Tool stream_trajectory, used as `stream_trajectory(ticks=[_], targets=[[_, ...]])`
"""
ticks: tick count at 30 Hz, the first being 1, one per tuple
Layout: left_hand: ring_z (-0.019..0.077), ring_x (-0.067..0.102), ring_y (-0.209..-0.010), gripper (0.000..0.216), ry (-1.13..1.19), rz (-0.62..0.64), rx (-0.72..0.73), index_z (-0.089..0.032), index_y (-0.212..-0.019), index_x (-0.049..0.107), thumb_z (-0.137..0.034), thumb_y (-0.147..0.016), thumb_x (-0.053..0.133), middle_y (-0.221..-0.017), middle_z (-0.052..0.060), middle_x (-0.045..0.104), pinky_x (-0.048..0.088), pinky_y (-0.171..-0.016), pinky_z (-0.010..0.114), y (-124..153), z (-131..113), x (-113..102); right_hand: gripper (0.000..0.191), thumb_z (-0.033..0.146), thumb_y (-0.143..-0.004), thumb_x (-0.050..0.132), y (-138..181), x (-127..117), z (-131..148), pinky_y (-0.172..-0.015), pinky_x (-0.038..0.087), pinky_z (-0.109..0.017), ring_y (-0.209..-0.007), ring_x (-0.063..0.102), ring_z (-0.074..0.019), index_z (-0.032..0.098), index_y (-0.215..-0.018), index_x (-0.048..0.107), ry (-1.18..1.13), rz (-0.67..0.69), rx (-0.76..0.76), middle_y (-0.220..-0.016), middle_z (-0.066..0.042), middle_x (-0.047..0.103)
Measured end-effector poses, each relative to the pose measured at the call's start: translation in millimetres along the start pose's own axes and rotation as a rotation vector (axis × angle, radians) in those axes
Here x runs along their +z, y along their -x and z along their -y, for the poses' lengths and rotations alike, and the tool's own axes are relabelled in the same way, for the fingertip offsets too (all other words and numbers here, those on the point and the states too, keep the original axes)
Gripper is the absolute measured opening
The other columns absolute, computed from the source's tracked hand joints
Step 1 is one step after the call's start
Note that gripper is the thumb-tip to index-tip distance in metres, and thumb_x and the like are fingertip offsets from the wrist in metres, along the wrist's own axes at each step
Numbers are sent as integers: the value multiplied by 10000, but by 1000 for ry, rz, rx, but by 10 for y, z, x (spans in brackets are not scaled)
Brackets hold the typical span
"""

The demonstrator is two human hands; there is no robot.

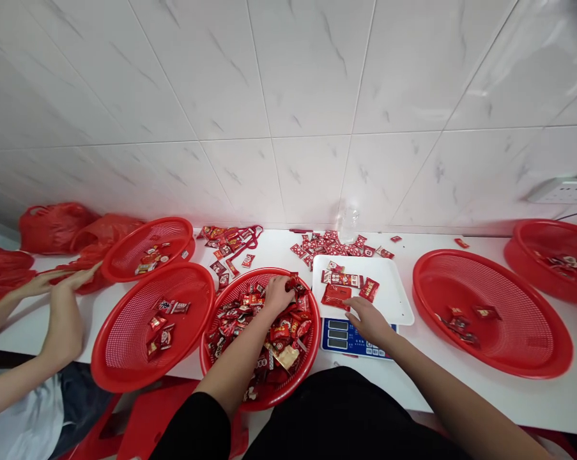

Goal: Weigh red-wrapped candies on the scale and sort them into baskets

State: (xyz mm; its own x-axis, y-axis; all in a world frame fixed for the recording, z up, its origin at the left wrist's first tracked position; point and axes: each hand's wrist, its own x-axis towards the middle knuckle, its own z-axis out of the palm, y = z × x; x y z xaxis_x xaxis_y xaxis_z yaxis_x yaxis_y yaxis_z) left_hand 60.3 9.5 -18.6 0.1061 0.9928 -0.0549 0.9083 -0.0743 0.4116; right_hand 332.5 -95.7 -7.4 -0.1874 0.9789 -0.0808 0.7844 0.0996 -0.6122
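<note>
Small red-wrapped sweets (pixel 269 332): heaped in the middle round red plastic mesh basket (pixel 210 358), covering most of its floor.
Middle basket: stands on the white table (pixel 461 390), with its rim reaching past the near edge toward the person.
Left hand (pixel 276 294): sunk in the far side of the heap, fingers bent down among the wrappers; I cannot tell whether they grip any.
Right hand (pixel 369 321): released, fingers stretched flat, fingertips at the near edge of a flat red packet (pixel 336 295).
White rectangular plastic tray (pixel 393 291): sits on a blue digital scale (pixel 338 335); holds the packet and a few wrapped pieces on its left half, while the right half is bare.
Left red mesh basket (pixel 125 345): rim touching the middle basket; about 6 sweets inside.
Back-left red mesh basket (pixel 139 246): a small cluster of sweets.
Large right red mesh basket (pixel 518 358): a few sweets near its left side.
Far-right red mesh basket (pixel 551 230): cut off by the picture's edge; a few sweets.
Loose sweets (pixel 326 244): scattered along the wall behind the tray.
Open room: a bare strip of table between the scale and the large right basket, and along the near edge in front of that basket.
Co-worker's hands (pixel 72 281): at the left, beside red plastic bags (pixel 53 227).
</note>
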Motion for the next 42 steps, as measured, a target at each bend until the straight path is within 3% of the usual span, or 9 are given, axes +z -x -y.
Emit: stream_trajectory(ticks=[6, 9, 17, 24, 29, 33, 36, 39, 42], targets=[[300, 454, -1139, 541, 16, 127, -62, -196, -1057, 535, -480, -624, 693, -1155, 114, 570, 299, -948, 409, 4, -135, -5, 400, 254, -834, 475, -210, -95, -108, -985, 368, -400, -1175, 477, -252, 181, -1221, 545, 42, -8, 50, -1239, -113, 568], [305, 442, -1150, 453, 38, 108, -42, -208, -946, 576, -572, -681, 620, -1117, 100, 591, 291, -947, 416, 14, -169, -17, 416, 240, -832, 477, -317, -124, -115, -985, 362, -419, -1185, 470, -269, 167, -1238, 534, 52, -16, 62, -1255, -132, 558], [196, 561, -815, 206, 97, 44, -4, -200, -698, 583, -384, -787, 562, -761, 23, 621, 372, -739, 287, 10, -138, -82, 383, 246, -834, 486, -323, -141, -14, -986, 362, -391, -1180, 480, -248, 188, -1206, 559, 12, 0, 15, -1241, -105, 575], [179, 586, -769, 197, 172, -2, -65, -217, -938, 561, -337, -784, 583, -837, 15, 646, 400, -685, 272, 24, -154, -214, 370, 259, -825, 502, -250, -126, -82, -984, 363, -421, -1182, 477, -270, 171, -1175, 581, -79, 1, 37, -1225, -118, 583], [160, 601, -763, 226, 346, 94, -20, -213, -996, 542, -300, -791, 583, -818, 10, 646, 435, -721, 270, 5, -483, -180, 370, 290, -810, 535, -230, -102, -31, -961, 396, -425, -1135, 524, -262, 189, -1162, 587, -215, -2, 47, -1217, -107, 593], [143, 601, -749, 282, 652, 274, 65, -213, -1053, 517, -392, -836, 517, -839, 9, 635, 469, -697, 268, -6, -990, -32, 478, 381, -837, 504, -302, -90, 83, -823, 507, -362, -991, 619, -201, 230, -1289, 458, -452, -15, 55, -1154, -76, 633], [163, 601, -860, 288, 757, 356, 149, -209, -1090, 516, -386, -878, 437, -956, 43, 630, 481, -762, 301, 3, -1347, 123, 454, 403, -809, 537, -391, -108, 93, -742, 543, -355, -909, 644, -198, 265, -1239, 493, -703, -126, 129, -1081, -47, 658], [201, 538, -1073, 353, 673, 274, 239, -200, -1191, 473, -351, -873, 437, -1169, 95, 563, 419, -927, 352, 4, -1512, 242, 393, 398, -812, 511, -443, -159, -55, -717, 552, -379, -826, 655, -197, 241, -1171, 535, -715, -203, 203, -1015, -53, 665], [267, 307, -1311, 615, 394, 243, 368, -190, -1312, 387, -340, -758, 605, -1393, 138, 375, 261, -1068, 403, -30, -1449, 306, 454, 376, -791, 526, -418, -204, -316, -859, 490, -460, -944, 623, -236, 197, -1208, 509, -629, -265, 260, -1085, -97, 630]])
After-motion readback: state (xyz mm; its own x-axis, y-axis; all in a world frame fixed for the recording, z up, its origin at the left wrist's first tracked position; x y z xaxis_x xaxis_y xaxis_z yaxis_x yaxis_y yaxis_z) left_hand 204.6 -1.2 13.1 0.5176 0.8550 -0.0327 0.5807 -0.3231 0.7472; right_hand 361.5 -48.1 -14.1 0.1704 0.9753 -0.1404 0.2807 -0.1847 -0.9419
